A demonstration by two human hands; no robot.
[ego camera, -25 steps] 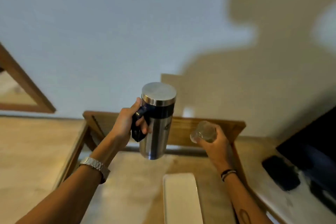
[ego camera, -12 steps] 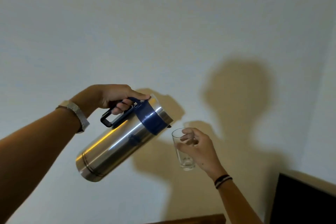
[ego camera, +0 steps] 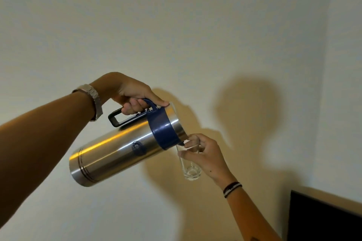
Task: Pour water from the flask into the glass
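The left hand (ego camera: 135, 95) gripped the tilted flask (ego camera: 125, 149) at the glass (ego camera: 189, 159), grasped by the right hand (ego camera: 207, 157); little water was yet visible.

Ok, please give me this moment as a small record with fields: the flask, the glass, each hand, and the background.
flask: steel flask with blue collar, tilted steeply, mouth end at the rim of the glass
glass: clear glass, upright, looks nearly empty
left hand: left hand grips the flask's handle
right hand: right hand holds the glass from the side
water stream: cannot tell
background: pale wall; dark screen at lower right
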